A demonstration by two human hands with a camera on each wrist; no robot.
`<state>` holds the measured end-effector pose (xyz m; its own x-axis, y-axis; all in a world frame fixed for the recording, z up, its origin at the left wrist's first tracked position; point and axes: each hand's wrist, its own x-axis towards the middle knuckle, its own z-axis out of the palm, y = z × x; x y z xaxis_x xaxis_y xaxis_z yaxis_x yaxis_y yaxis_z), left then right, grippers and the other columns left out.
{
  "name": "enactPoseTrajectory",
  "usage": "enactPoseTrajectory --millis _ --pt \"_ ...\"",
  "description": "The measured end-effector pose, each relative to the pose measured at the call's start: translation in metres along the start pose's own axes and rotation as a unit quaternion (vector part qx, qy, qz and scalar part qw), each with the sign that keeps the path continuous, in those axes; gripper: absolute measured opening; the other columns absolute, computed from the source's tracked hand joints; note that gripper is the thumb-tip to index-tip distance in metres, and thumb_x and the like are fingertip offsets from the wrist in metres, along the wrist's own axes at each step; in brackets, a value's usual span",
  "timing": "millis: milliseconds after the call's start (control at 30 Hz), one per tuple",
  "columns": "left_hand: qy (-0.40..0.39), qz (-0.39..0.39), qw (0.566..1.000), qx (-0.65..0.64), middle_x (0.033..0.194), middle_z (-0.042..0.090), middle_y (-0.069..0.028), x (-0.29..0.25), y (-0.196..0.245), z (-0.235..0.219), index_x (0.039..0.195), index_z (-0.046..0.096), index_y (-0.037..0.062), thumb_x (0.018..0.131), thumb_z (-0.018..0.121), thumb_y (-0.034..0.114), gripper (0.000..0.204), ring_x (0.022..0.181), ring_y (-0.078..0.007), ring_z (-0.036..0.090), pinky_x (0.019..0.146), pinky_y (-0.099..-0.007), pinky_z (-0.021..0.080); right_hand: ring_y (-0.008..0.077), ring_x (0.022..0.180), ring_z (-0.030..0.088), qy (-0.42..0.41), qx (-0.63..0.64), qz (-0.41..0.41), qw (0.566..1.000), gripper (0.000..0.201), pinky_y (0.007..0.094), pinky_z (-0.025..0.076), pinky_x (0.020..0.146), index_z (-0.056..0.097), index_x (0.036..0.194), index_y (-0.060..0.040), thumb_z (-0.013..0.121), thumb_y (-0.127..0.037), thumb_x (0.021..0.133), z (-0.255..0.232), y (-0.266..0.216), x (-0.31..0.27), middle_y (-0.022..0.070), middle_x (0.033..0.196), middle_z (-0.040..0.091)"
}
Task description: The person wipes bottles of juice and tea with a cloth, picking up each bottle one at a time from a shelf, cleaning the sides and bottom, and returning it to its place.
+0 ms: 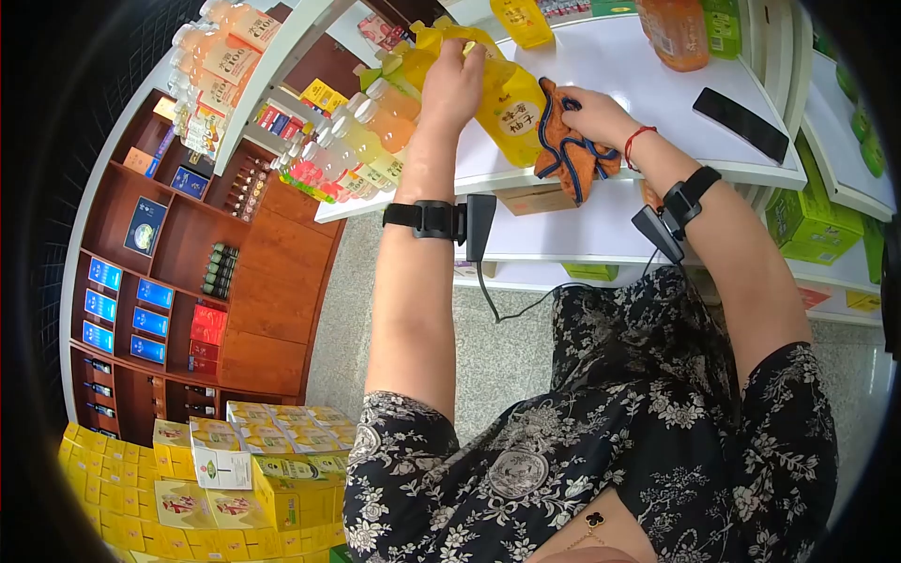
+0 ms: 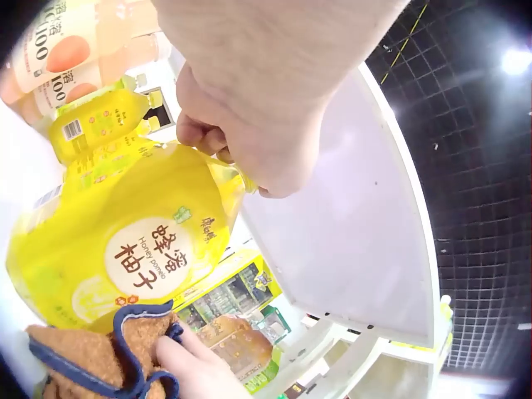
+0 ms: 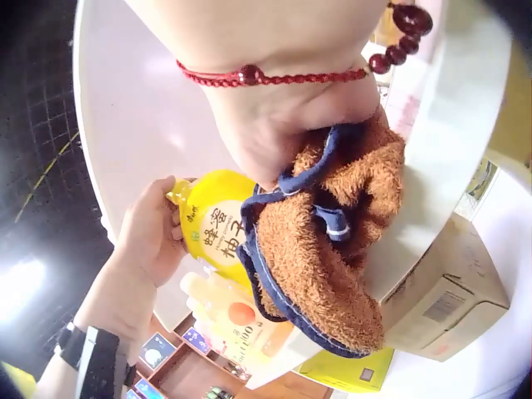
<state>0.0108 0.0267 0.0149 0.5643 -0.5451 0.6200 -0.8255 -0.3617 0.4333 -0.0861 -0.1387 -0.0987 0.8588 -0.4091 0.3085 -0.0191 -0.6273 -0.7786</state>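
Observation:
A large yellow bottle labelled honey pomelo (image 1: 514, 114) lies tilted above the white shelf, its neck gripped by the left hand (image 1: 454, 86). In the left wrist view the curled fingers of the left hand (image 2: 249, 133) close round the neck of the bottle (image 2: 125, 241). The right hand (image 1: 601, 117) pinches an orange-brown cloth with navy edging (image 1: 574, 159) against the bottle's base end. In the right wrist view the cloth (image 3: 316, 258) hangs bunched below the right hand (image 3: 291, 125) and covers the bottle's base (image 3: 218, 220).
A black phone (image 1: 741, 124) lies on the shelf at the right. Bottles of orange and pale drinks (image 1: 383, 122) stand left of the hands. Another yellow bottle (image 1: 523, 21) and a large orange one (image 1: 673, 36) stand at the back. A cardboard box (image 3: 449, 291) sits on the lower shelf.

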Motion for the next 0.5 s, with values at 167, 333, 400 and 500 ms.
enactPoseTrajectory --millis 167,333,400,500 --pt "-0.031 0.016 0.999 -0.013 0.100 0.062 -0.0271 0.010 -0.011 -0.003 0.113 0.054 -0.0031 0.088 0.055 0.038 0.048 0.097 -0.0410 0.059 0.083 -0.0409 0.046 0.0326 0.094 0.061 0.138 0.022 -0.094 0.986 0.048 0.0369 0.048 0.083 0.051 0.126 -0.0126 0.055 -0.024 0.080 -0.008 -0.022 0.005 0.0181 0.104 0.063" --pt "-0.022 -0.010 0.999 0.049 0.098 0.062 -0.0279 0.016 -0.007 0.000 0.109 0.052 -0.0058 0.085 0.059 0.040 0.052 0.096 -0.0412 0.059 0.081 -0.0419 0.047 0.0339 0.093 0.060 0.189 0.060 -0.175 0.964 0.050 0.0384 0.047 0.085 0.052 0.126 -0.0142 0.057 -0.024 0.077 -0.019 -0.063 0.008 0.0178 0.106 0.061" --pt "-0.014 -0.009 0.995 0.094 0.097 0.062 -0.0286 0.017 -0.005 0.001 0.108 0.051 -0.0063 0.085 0.060 0.041 0.053 0.096 -0.0415 0.059 0.081 -0.0426 0.047 0.0364 0.093 0.059 0.226 -0.026 -0.236 0.945 0.053 0.0403 0.048 0.085 0.048 0.129 -0.0156 0.057 -0.025 0.078 -0.010 -0.062 0.011 0.0194 0.111 0.056" --pt "-0.010 -0.009 0.993 0.119 0.095 0.061 -0.0300 0.012 0.000 0.004 0.108 0.048 -0.0057 0.086 0.058 0.043 0.055 0.095 -0.0426 0.059 0.080 -0.0440 0.046 0.0387 0.094 0.058 0.192 -0.034 -0.173 0.965 0.057 0.0421 0.048 0.084 0.041 0.133 -0.0171 0.055 -0.027 0.079 0.003 -0.051 0.002 0.0212 0.114 0.053"
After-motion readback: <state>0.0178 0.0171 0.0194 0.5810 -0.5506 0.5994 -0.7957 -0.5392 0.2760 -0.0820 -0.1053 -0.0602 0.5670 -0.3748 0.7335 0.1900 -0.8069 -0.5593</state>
